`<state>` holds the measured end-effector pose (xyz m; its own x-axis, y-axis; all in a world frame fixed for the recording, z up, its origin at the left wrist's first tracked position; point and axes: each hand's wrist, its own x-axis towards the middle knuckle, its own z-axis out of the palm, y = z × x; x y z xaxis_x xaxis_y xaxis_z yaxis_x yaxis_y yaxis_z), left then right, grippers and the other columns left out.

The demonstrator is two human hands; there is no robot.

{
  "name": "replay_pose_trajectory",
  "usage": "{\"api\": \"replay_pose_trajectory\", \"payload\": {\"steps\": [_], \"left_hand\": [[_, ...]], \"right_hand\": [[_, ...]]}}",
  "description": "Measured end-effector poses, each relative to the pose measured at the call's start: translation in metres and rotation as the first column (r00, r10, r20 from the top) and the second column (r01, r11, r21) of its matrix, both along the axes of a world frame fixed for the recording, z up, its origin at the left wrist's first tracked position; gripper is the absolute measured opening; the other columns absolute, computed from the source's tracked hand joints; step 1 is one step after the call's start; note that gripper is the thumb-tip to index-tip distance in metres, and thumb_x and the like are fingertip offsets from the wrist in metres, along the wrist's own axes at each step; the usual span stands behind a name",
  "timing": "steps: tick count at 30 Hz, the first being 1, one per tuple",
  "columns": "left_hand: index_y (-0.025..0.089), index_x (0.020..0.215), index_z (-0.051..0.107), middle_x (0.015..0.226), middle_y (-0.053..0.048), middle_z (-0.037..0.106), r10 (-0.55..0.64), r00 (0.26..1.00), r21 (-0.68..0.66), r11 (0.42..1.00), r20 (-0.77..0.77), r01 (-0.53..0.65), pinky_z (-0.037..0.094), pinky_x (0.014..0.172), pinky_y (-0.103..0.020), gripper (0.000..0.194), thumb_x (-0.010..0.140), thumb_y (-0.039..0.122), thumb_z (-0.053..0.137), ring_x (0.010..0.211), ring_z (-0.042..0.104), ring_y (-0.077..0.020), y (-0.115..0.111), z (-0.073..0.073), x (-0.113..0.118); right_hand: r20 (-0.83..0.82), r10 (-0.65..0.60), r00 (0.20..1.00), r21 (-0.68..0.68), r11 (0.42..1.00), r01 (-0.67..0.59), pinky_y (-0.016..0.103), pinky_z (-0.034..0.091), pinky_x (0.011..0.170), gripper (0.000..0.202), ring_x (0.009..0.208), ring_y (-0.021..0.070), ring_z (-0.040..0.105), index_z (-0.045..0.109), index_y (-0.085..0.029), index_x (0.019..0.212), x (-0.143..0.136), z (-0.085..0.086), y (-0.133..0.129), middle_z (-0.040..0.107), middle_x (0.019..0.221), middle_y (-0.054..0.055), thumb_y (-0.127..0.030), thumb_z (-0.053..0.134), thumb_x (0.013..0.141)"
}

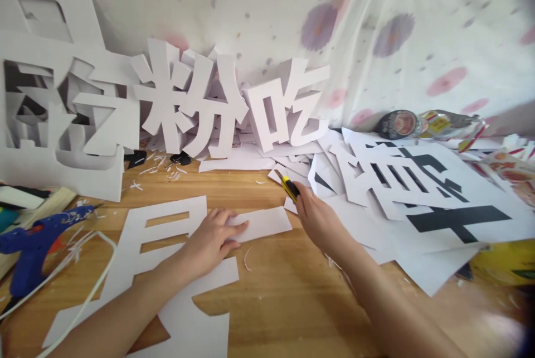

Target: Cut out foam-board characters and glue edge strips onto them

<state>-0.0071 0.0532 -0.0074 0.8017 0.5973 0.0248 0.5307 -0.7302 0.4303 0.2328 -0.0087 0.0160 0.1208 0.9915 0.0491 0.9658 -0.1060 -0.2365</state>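
My left hand (215, 235) lies on a white strip of foam board (267, 223), its index finger and thumb spread apart. Under my left wrist and forearm is a large flat white cut-out character (134, 257) with slots in it. My right hand (315, 216) is closed around a yellow and black utility knife (289, 187), just beyond the strip's right end. The knife points up and to the left, near small white offcuts at the edge of the paper pile. Part of its handle is hidden inside my fist.
Raised white characters (225, 107) stand along the back. A blue hot glue gun (31, 246) with a white cord (98, 269) lies at the left. Printed sheets and cut paper (422, 218) pile up at the right, near a clear bottle with a black base (399, 124). Scraps litter the wooden table (288, 302).
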Motion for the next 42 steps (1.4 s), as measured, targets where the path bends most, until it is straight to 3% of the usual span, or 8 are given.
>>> {"api": "replay_pose_trajectory", "payload": {"steps": [5,9,15,20,23,31,35,42], "left_hand": [[0.025,0.120,0.056,0.117,-0.012,0.050,-0.041,0.999,0.053,0.998,-0.027,0.042,0.040,0.089,-0.044,0.038,0.082,0.019,0.051,0.102,0.044,-0.0254,0.000,-0.001,0.000],[0.026,0.120,0.055,0.117,-0.013,0.050,-0.074,0.997,0.128,0.989,0.019,0.071,0.041,0.087,-0.045,0.037,0.084,0.021,0.048,0.101,0.045,-0.0255,0.001,-0.006,-0.002],[0.021,0.117,0.058,0.114,-0.015,0.051,-0.111,0.994,0.225,0.968,0.000,0.108,0.042,0.086,-0.044,0.034,0.084,0.026,0.049,0.098,0.046,-0.0249,0.003,-0.010,-0.005],[0.021,0.114,0.060,0.110,-0.013,0.051,0.017,0.998,0.231,0.972,0.058,-0.030,0.041,0.087,-0.043,0.033,0.082,0.026,0.051,0.098,0.044,-0.0259,0.000,-0.017,-0.005],[0.022,0.113,0.061,0.109,-0.012,0.050,0.077,0.996,0.192,0.978,0.045,-0.085,0.041,0.086,-0.042,0.033,0.082,0.028,0.052,0.097,0.044,-0.0257,0.001,-0.015,-0.002],[0.023,0.113,0.062,0.104,-0.010,0.049,0.068,0.992,-0.067,0.995,-0.106,-0.075,0.038,0.086,-0.035,0.034,0.081,0.034,0.054,0.098,0.046,-0.0246,0.010,0.011,0.004],[0.024,0.093,0.070,0.101,-0.007,0.051,0.016,0.992,-0.126,0.992,-0.128,-0.033,0.038,0.082,-0.030,0.043,0.091,0.041,0.030,0.094,0.049,-0.0197,0.016,0.021,0.000],[0.027,0.112,0.061,0.103,-0.006,0.050,-0.031,0.989,-0.098,0.995,-0.147,0.017,0.038,0.082,-0.028,0.033,0.087,0.041,0.043,0.099,0.047,-0.0195,0.017,0.021,-0.004]], "right_hand": [[-0.097,0.063,0.993,-0.178,0.981,-0.080,0.032,0.041,0.060,0.052,0.073,0.0251,0.061,0.014,-0.006,0.138,-0.018,0.011,-0.036,0.064,0.087,0.015,-0.014,0.022,0.087],[-0.083,0.069,0.994,-0.200,0.976,-0.084,0.037,0.044,0.070,0.053,0.092,0.0288,0.060,0.017,-0.004,0.137,-0.031,0.001,-0.040,0.059,0.106,0.022,-0.014,0.025,0.086],[-0.149,0.017,0.989,-0.116,0.993,-0.034,0.037,0.044,0.077,0.048,0.101,0.0263,0.058,0.022,-0.010,0.136,-0.029,-0.009,-0.034,0.053,0.122,0.019,-0.019,0.022,0.089],[-0.300,-0.089,0.950,-0.134,0.990,0.051,0.031,0.045,0.063,0.046,0.070,0.0210,0.063,0.026,-0.013,0.134,-0.020,-0.009,-0.028,0.066,0.085,0.010,-0.021,0.020,0.089],[-0.339,-0.153,0.928,-0.167,0.981,0.100,0.029,0.043,0.057,0.046,0.057,0.0201,0.060,0.027,-0.012,0.133,-0.015,-0.012,-0.023,0.063,0.066,0.004,-0.023,0.019,0.089],[-0.337,-0.155,0.929,-0.178,0.979,0.099,0.027,0.041,0.056,0.047,0.057,0.0191,0.059,0.028,-0.016,0.133,-0.011,-0.014,-0.012,0.061,0.062,0.000,-0.023,0.023,0.087],[-0.332,-0.164,0.929,-0.185,0.977,0.106,0.025,0.040,0.055,0.047,0.058,0.0182,0.059,0.028,-0.014,0.133,-0.013,-0.010,-0.011,0.062,0.064,0.001,-0.024,0.023,0.087],[-0.251,-0.143,0.957,-0.161,0.981,0.105,0.025,0.034,0.055,0.045,0.060,0.0180,0.056,0.030,-0.014,0.133,-0.018,-0.008,-0.011,0.060,0.068,0.004,-0.022,0.024,0.089]]}}
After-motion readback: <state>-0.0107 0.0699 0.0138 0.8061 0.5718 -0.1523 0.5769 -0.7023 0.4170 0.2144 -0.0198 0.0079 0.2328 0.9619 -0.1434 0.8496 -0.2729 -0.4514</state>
